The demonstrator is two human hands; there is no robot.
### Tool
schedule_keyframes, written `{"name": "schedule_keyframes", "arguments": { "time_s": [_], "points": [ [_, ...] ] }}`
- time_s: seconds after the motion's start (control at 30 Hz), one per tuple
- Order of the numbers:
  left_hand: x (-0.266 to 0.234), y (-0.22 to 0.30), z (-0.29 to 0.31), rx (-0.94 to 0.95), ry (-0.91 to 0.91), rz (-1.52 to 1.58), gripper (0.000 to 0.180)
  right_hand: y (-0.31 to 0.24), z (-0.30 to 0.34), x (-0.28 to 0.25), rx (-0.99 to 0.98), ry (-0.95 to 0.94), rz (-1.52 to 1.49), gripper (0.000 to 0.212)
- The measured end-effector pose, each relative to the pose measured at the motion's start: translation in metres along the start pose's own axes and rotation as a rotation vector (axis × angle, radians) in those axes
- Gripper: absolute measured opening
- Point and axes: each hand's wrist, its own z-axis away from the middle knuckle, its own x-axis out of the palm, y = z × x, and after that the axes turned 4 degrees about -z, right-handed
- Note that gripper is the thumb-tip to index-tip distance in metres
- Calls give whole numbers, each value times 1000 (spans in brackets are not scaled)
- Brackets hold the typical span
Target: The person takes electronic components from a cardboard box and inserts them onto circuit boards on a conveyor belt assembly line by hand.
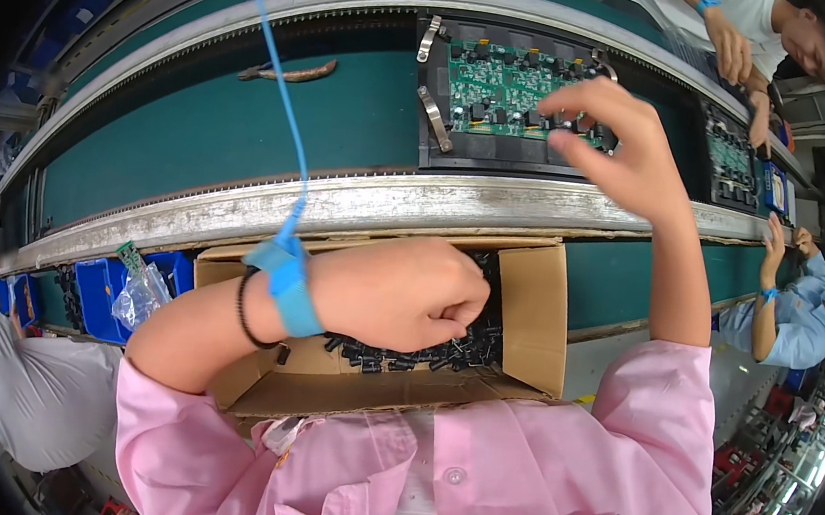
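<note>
My left hand (416,293) hovers over an open cardboard box (535,316), fingers curled closed. What they hold, if anything, is hidden by the hand. Below it, many small black cylindrical components with wire leads (392,358) lie loose in the box. Over the right part of a green circuit board (491,83) reaches my right hand (625,144), thumb and fingers apart, with nothing visible between them. The board sits in a black carrier tray (504,157) with metal clips (434,121) on its left side, on the conveyor.
A metal rail (237,209) runs between box and green conveyor belt (175,122). A blue cord (281,73) hangs to my left wristband. Blue bins (102,297) and a plastic bag (142,297) stand left. Another carrier (732,155) is at right; co-workers are nearby.
</note>
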Motion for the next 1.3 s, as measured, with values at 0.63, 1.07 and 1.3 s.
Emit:
{"name": "schedule_keyframes", "arguments": {
  "time_s": [0.63,1.07,1.3],
  "points": [
    [-15,-10,2,-194,652,1232,9,-66,11,45,-191,188,-269,32],
    [-19,-1,0,-257,638,1133,20,-46,16,36,-100,224,-382,25],
    [-13,-6,-4,-231,660,1158,24,-42,16,36,-93,190,-477,25]
  ]
}}
